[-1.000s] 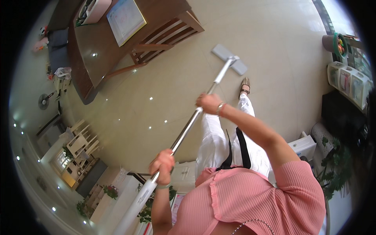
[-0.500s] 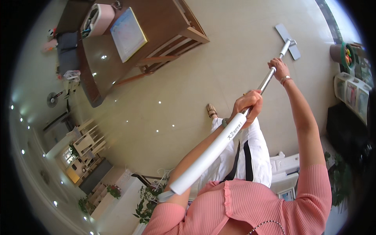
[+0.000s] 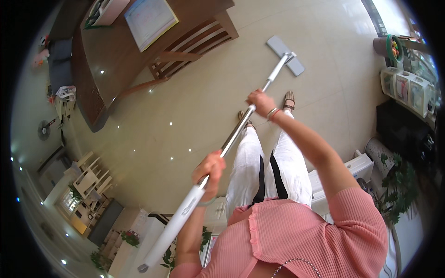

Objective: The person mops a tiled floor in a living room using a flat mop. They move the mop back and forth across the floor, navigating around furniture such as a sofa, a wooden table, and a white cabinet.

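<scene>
A flat mop with a silver pole and a white grip slants across my body. My left hand is wrapped round the pole just above the white grip. Farther along, my right hand is closed round the pole near its white lower joint. The grey rectangular mop head lies on the tiled floor ahead of my feet, right of the wooden table. Both hands look slightly blurred.
A brown wooden table with a chair tucked against it stands at the upper left. To the right are a bin, a white organiser, a black object and a leafy plant. White drawers stand near my legs.
The mop head has swept leftward across the floor, towards the chair. Both hands have moved left with the pole, my left hand also nearer my body. Both feet now show.
</scene>
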`<state>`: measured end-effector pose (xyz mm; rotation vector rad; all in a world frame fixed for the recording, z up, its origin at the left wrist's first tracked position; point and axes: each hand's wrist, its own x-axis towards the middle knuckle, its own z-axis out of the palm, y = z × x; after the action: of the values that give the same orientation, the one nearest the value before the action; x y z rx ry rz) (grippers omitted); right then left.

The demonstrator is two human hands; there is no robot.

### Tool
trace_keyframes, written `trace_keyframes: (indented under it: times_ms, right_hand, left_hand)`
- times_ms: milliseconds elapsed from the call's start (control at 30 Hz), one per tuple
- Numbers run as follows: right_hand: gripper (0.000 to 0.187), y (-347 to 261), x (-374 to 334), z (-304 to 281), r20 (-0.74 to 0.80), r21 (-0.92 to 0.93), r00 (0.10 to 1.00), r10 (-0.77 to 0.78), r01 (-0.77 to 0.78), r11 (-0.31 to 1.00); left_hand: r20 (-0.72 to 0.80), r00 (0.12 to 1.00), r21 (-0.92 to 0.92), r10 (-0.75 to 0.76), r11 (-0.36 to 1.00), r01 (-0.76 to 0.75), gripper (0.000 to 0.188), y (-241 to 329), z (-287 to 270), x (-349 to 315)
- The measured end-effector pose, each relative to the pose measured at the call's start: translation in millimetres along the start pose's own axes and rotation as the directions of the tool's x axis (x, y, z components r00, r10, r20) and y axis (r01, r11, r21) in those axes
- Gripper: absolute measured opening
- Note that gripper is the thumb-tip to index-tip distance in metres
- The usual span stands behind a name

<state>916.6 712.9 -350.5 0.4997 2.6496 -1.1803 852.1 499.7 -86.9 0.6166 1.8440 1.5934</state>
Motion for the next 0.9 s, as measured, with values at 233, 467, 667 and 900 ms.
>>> trace_keyframes:
  times_ms: [233,467,667,900]
  right_hand:
    - [0.010,-179,-4,86,0.285,0.134,0.951,-0.123,0.088,0.987]
    - [0.015,-216,3,89,0.496,0.135,0.821,-0.284,0.251,0.959]
    - [0.012,-138,7,28,0.448,0.052,0.843,-0.298,0.309,0.950]
    - [0.013,12,1,-88,0.147,0.027,0.989,-0.028,0.024,0.999]
  left_hand:
    - [-0.174,0.980,0.219,-0.100,0.966,0.138,0.027,80,-107,-82]
    - [-0.398,0.916,0.152,-0.050,0.981,0.119,0.030,77,-115,-110]
    - [-0.399,0.916,0.007,0.044,0.999,-0.045,0.031,57,-50,-62]
    - [-0.216,0.970,-0.211,0.111,0.965,-0.158,0.032,29,78,51]
